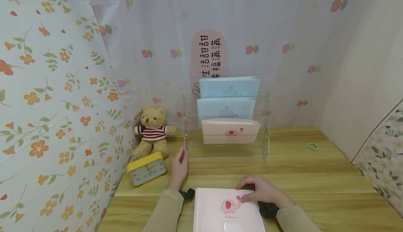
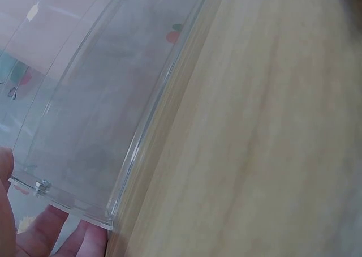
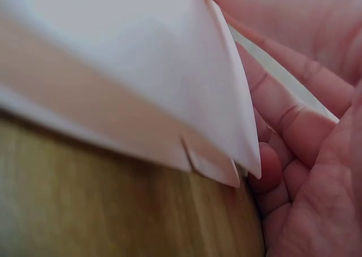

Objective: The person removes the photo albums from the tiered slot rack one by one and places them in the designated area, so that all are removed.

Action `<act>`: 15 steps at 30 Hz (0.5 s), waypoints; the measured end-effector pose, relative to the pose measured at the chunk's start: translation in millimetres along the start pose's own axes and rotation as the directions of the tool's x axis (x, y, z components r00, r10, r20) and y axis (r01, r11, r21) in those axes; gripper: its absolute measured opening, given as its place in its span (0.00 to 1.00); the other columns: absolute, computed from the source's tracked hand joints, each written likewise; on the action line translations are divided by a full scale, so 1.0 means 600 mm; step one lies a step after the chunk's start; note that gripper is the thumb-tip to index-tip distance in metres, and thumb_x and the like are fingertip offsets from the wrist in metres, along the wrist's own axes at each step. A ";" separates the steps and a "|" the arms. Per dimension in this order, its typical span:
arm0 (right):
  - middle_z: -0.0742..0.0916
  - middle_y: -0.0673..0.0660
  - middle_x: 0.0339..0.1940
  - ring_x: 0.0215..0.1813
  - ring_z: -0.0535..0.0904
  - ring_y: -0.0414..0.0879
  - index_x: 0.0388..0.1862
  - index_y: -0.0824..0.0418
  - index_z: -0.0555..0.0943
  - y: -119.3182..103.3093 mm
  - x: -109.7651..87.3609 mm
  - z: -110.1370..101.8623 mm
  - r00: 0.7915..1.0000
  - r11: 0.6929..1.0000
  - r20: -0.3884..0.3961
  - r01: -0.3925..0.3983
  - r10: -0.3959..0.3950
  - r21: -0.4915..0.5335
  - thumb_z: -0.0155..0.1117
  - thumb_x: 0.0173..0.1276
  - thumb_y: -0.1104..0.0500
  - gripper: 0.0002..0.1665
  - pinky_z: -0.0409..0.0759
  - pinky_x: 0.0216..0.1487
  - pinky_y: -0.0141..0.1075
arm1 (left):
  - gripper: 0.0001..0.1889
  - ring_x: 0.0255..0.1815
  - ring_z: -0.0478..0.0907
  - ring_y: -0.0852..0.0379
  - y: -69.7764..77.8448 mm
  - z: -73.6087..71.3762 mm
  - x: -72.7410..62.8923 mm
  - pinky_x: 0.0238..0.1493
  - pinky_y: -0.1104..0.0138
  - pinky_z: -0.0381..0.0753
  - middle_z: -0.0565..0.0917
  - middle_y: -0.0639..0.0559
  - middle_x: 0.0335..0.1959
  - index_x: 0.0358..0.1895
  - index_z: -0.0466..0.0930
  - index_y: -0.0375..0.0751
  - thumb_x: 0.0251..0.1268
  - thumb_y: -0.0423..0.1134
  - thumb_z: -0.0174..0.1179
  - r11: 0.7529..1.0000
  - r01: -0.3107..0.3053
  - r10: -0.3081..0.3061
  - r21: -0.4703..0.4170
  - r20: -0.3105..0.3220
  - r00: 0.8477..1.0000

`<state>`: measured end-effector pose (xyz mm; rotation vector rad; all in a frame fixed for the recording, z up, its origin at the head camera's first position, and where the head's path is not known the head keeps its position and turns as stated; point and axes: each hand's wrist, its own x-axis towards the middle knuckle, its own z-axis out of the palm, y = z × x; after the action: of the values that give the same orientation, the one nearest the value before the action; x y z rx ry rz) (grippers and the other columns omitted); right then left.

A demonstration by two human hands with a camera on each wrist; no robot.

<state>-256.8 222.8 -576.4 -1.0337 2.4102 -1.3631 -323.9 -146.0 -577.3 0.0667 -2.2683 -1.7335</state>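
A clear acrylic rack (image 1: 226,150) stands at the back, holding two light blue whale folders (image 1: 240,86) and a pink elephant folder (image 1: 231,132). My left hand (image 1: 179,167) grips the rack's lower left side. In the left wrist view the thumb shows on one side of the clear panel (image 2: 96,155) and the fingers (image 2: 42,228) on the other. Close to me lies a pink elephant album (image 1: 217,209), its near part cut off by the frame. My right hand (image 1: 259,191) holds it by the upper right corner; the right wrist view shows curled fingers (image 3: 283,104) at its edge (image 3: 246,115).
Left of the rack a teddy bear (image 1: 153,134) sits in a striped top. A yellow alarm clock (image 1: 146,169) leans back in front of it. Far right on the wooden table (image 1: 296,169) lies a green ring (image 1: 313,146). Printed curtains hang behind and left.
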 end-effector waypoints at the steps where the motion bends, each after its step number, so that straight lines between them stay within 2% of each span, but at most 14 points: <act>1: 0.93 0.51 0.52 0.53 0.86 0.38 0.53 0.47 0.93 0.000 0.000 0.000 1.000 1.000 0.002 0.002 -0.002 0.003 0.85 0.67 0.47 0.17 0.84 0.59 0.30 | 0.26 0.70 0.85 0.40 0.001 0.000 0.000 0.72 0.43 0.84 0.87 0.40 0.70 0.83 0.74 0.56 0.88 0.48 0.58 1.000 0.000 0.000 0.001 -0.001 1.000; 13: 0.93 0.51 0.52 0.53 0.85 0.36 0.54 0.47 0.92 0.002 0.001 -0.001 1.000 1.000 0.001 -0.012 0.012 0.004 0.83 0.69 0.49 0.16 0.83 0.60 0.29 | 0.26 0.70 0.85 0.40 0.000 0.001 0.002 0.70 0.42 0.84 0.87 0.41 0.70 0.83 0.73 0.56 0.89 0.49 0.58 1.000 0.010 -0.010 -0.004 -0.001 1.000; 15: 0.93 0.52 0.50 0.51 0.85 0.34 0.54 0.50 0.92 0.001 0.001 -0.003 1.000 1.000 -0.016 -0.019 0.020 0.007 0.81 0.72 0.51 0.14 0.84 0.57 0.29 | 0.26 0.70 0.85 0.40 -0.001 0.000 0.002 0.71 0.43 0.84 0.87 0.41 0.70 0.83 0.73 0.57 0.89 0.49 0.58 1.000 0.016 -0.016 -0.003 0.003 1.000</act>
<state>-258.4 223.6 -575.8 -0.9985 2.4185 -1.3780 -324.8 -146.5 -577.3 0.0813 -2.2730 -1.7466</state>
